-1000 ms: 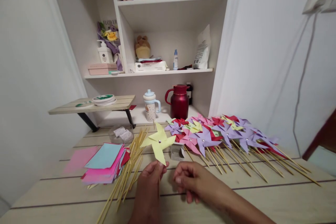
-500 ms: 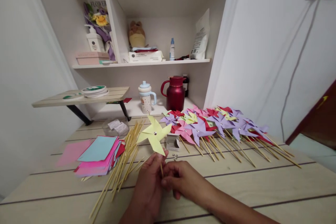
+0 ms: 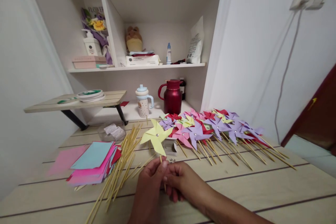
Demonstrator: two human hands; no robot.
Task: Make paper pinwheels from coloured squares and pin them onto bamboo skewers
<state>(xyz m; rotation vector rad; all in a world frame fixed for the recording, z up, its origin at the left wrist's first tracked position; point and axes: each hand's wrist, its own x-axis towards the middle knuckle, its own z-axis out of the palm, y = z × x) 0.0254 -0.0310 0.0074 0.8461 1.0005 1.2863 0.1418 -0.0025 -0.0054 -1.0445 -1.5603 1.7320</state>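
A pale yellow paper pinwheel [image 3: 156, 136] with a shiny pin at its centre stands upright on a thin wooden stick, in front of me. My left hand [image 3: 151, 178] pinches the stick just under the paper blades. Close against it, my right hand [image 3: 181, 179] is closed round the lower part of the same stick, whose end shows below the fingers. Behind the hands lie a small open grey box [image 3: 170, 147] and a few tiny metal pins [image 3: 172, 160].
Finished pinwheels [image 3: 199, 133] in purple, pink, red and yellow lie heaped at right. On the left are loose wooden sticks [image 3: 123, 161], stacked coloured paper [image 3: 91, 157] and a clear container [image 3: 112, 131]. A mug [image 3: 143, 103] and a red jug [image 3: 172, 98] stand behind.
My view has tilted up slightly. My left fingers have lowered along the stick, so some of it shows below the blades; my right hand has closed in beside my left.
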